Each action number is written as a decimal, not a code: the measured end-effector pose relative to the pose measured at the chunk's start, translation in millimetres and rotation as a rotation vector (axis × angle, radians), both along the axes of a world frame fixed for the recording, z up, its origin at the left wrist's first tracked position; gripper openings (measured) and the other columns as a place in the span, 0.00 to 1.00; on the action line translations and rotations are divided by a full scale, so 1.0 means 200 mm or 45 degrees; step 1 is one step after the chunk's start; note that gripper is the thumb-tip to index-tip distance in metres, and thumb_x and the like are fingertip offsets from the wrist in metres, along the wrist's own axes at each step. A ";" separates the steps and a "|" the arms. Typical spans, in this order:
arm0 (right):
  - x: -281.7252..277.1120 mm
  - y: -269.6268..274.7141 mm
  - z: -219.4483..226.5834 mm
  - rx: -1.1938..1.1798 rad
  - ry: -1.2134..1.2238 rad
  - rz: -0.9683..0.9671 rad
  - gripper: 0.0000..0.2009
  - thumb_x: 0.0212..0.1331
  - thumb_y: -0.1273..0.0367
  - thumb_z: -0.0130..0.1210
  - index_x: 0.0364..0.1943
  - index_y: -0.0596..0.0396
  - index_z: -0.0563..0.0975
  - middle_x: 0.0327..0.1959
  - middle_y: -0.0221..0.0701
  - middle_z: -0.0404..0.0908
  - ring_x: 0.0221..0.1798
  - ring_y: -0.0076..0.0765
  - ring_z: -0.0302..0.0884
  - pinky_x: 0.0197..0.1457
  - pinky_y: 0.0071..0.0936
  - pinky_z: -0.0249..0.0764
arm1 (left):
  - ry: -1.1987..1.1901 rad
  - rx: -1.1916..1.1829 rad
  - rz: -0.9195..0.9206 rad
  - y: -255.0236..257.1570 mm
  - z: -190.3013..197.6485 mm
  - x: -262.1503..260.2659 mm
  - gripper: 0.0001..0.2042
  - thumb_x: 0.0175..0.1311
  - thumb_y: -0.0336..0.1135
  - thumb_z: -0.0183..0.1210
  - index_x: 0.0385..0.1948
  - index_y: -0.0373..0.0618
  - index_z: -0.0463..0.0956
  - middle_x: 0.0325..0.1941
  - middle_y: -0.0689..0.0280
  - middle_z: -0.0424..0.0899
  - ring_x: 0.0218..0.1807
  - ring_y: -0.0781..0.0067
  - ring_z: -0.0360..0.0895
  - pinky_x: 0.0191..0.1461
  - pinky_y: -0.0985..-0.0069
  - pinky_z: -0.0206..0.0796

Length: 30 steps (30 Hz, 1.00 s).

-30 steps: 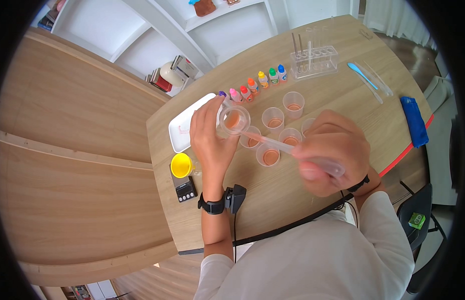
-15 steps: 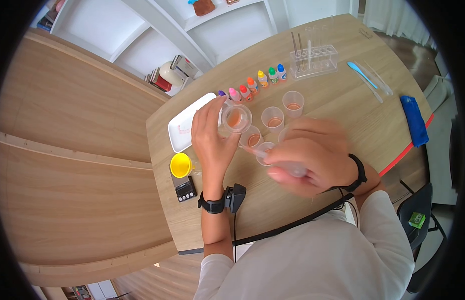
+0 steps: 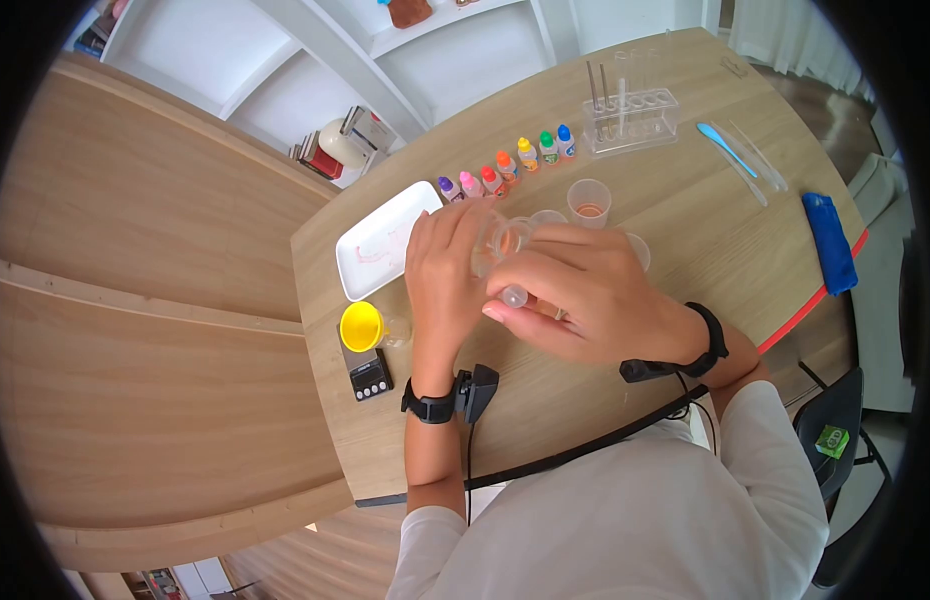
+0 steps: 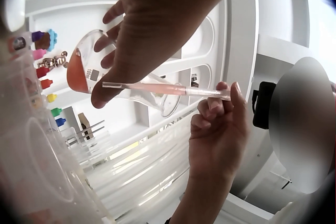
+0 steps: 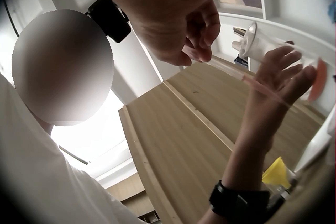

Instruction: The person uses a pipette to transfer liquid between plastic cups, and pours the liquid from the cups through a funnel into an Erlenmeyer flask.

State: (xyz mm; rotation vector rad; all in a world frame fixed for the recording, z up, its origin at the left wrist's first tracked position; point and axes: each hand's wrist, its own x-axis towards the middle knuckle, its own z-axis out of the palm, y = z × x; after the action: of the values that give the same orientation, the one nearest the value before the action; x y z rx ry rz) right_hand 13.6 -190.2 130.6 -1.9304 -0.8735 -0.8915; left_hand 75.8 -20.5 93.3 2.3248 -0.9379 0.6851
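Observation:
My left hand (image 3: 443,265) holds a clear conical flask (image 4: 77,71) with orange liquid pooled in its base. The flask is tilted, its flared mouth facing the right hand's side in the left wrist view. My right hand (image 3: 605,300) pinches a clear plastic dropper (image 4: 157,88) at its bulb end. Pink liquid fills part of the dropper's stem, which overlaps the flask and the left thumb in the left wrist view. Below the hands stand several clear plastic cups, one cup (image 3: 589,207) with some pinkish liquid; others are partly hidden by my right hand.
Dye bottles (image 3: 526,155) with coloured caps line up beyond the hands, beside a test tube rack (image 3: 630,125). To the left are a white tray (image 3: 360,262), a yellow funnel (image 3: 361,327) and a digital scale (image 3: 370,382). A blue cloth (image 3: 830,245) lies at the right edge.
My right hand has swept left with the dropper, from over the cups to beside the flask. My left hand has shifted slightly right, turning the flask's mouth towards the right hand.

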 end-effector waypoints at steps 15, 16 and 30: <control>0.01 -0.06 0.04 0.168 0.088 -0.046 0.04 0.51 0.75 0.62 0.30 0.53 0.78 0.22 0.27 0.78 0.21 0.29 0.69 0.23 0.24 0.63 | 0.078 -0.384 0.268 0.05 -0.04 0.02 0.29 0.36 0.31 0.77 0.47 0.42 0.78 0.48 0.60 0.83 0.51 0.56 0.79 0.55 0.65 0.70; 0.02 -0.06 0.03 0.148 0.088 -0.054 0.04 0.51 0.75 0.62 0.30 0.54 0.78 0.23 0.27 0.78 0.21 0.28 0.70 0.23 0.23 0.64 | 0.078 -0.384 0.267 0.05 -0.03 0.03 0.29 0.36 0.31 0.77 0.47 0.42 0.78 0.48 0.60 0.83 0.51 0.56 0.79 0.55 0.65 0.70; 0.11 0.00 -0.08 -0.017 0.399 0.024 0.05 0.58 0.71 0.60 0.36 0.53 0.78 0.26 0.29 0.79 0.25 0.27 0.77 0.26 0.23 0.70 | 0.080 -0.555 0.380 0.08 0.02 0.01 0.27 0.40 0.31 0.76 0.47 0.41 0.78 0.48 0.60 0.83 0.51 0.59 0.79 0.55 0.67 0.69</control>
State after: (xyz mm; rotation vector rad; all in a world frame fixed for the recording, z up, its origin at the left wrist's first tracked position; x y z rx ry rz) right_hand 34.9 -190.0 113.8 -2.0008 -0.7107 -0.5522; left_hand 77.3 -4.4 97.7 2.0898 -0.3645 0.8348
